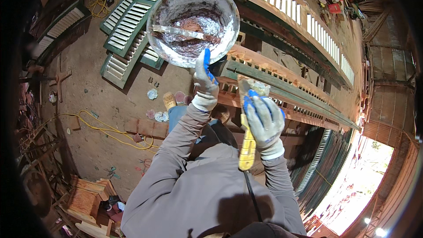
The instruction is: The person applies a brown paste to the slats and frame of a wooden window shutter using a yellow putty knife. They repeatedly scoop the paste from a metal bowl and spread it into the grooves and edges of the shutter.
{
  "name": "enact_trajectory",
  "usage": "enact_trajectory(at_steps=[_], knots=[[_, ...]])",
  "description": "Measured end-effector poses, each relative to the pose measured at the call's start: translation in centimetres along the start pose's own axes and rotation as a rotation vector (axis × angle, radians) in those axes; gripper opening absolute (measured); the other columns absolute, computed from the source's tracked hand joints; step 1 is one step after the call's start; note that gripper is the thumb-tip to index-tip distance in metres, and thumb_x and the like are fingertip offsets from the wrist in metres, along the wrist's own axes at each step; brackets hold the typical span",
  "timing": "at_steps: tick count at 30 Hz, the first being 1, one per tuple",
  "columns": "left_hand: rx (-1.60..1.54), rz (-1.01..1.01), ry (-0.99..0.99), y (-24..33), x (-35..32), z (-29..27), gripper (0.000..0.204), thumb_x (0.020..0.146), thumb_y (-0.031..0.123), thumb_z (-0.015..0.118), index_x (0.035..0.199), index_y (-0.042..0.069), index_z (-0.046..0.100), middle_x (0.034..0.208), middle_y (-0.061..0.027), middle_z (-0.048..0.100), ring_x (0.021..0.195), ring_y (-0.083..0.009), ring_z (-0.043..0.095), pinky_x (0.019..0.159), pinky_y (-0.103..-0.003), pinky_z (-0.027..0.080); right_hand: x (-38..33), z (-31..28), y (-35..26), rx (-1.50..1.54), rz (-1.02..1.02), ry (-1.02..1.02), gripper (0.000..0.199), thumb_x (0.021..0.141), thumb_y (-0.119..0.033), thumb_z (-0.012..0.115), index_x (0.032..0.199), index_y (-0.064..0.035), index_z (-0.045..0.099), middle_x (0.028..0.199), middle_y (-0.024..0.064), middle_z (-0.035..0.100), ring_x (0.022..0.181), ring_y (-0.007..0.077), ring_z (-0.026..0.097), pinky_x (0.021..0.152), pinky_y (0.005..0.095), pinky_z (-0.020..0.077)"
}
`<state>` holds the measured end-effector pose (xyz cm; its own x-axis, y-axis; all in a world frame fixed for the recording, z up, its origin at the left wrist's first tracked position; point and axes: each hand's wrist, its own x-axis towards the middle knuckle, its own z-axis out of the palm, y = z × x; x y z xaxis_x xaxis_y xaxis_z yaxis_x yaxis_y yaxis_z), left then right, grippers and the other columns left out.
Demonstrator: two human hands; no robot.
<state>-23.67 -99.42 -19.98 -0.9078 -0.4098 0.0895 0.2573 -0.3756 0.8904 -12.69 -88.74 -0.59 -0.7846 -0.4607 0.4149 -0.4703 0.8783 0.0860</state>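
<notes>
My left hand, in a grey and blue work glove, grips the near rim of a round metal-looking bucket. White and reddish-brown paste coats the bucket's inside. A flat, smeared tool lies across the paste; its kind is hard to tell. My right hand, gloved alike, is closed on a putty knife with a yellow handle. The handle points down toward me. A lump of pale putty sits by the blade, above my fingers.
Green louvered shutters lie beyond the bucket. Long slatted wooden frames stretch across the right. A yellow cord snakes over the dirt floor at left. A wooden box stands lower left; more shutters lean at right.
</notes>
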Motion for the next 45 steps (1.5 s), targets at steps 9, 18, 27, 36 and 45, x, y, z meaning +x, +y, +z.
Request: enact_trajectory(at_steps=[9,18,27,36,45], knots=[[0.469,0.370,-0.148,2.0,1.5,0.1,0.035,0.097,-0.001,0.052,0.131,-0.008,0.054,0.123,-0.0206,0.061,0.114,-0.0282,0.062,0.099,-0.037,0.051,-0.9,4.2,-3.9,-0.209,0.133,0.049,0.038,0.076,-0.012,0.075,0.114,-0.0139,0.072,0.129,0.0029,0.065,0.108,0.0244,0.061,0.085,0.0364,0.0506],[0.403,0.247,-0.204,1.1,1.3,0.0,0.043,0.095,0.001,0.059,0.135,-0.008,0.049,0.125,-0.0207,0.060,0.114,-0.0279,0.061,0.099,-0.038,0.049,-1.6,3.0,-4.0,-0.045,0.232,-0.095,0.034,0.076,-0.021,0.070,0.110,-0.0154,0.072,0.124,0.0021,0.066,0.113,0.0295,0.057,0.090,0.0429,0.0503],[0.476,0.230,-0.234,2.1,1.5,-0.1,0.050,0.090,-0.011,0.049,0.139,-0.001,0.049,0.122,-0.0270,0.062,0.115,-0.0408,0.063,0.094,-0.043,0.051,-0.5,-1.0,-3.4,-0.151,0.184,-0.052,0.033,0.074,-0.021,0.071,0.107,-0.0148,0.073,0.120,0.0025,0.068,0.106,0.0255,0.060,0.082,0.0389,0.0493],[0.440,0.237,-0.255,2.1,1.2,-0.3,0.053,0.089,-0.013,0.049,0.141,-0.002,0.047,0.125,-0.0289,0.060,0.117,-0.0428,0.061,0.096,-0.043,0.050,0.9,-0.8,-2.6,-0.190,0.135,-0.245,0.036,0.077,-0.023,0.067,0.113,-0.0174,0.069,0.123,-0.0009,0.065,0.112,0.0252,0.056,0.090,0.0422,0.0464],[0.400,0.185,-0.272,1.9,1.0,-0.2,0.052,0.091,-0.010,0.049,0.142,-0.002,0.046,0.124,-0.0294,0.061,0.117,-0.0413,0.062,0.095,-0.043,0.051,1.0,-5.3,-0.6,-0.216,0.212,-0.274,0.036,0.075,-0.021,0.072,0.109,-0.0110,0.071,0.115,0.0039,0.071,0.105,0.0268,0.063,0.086,0.0406,0.0509]])
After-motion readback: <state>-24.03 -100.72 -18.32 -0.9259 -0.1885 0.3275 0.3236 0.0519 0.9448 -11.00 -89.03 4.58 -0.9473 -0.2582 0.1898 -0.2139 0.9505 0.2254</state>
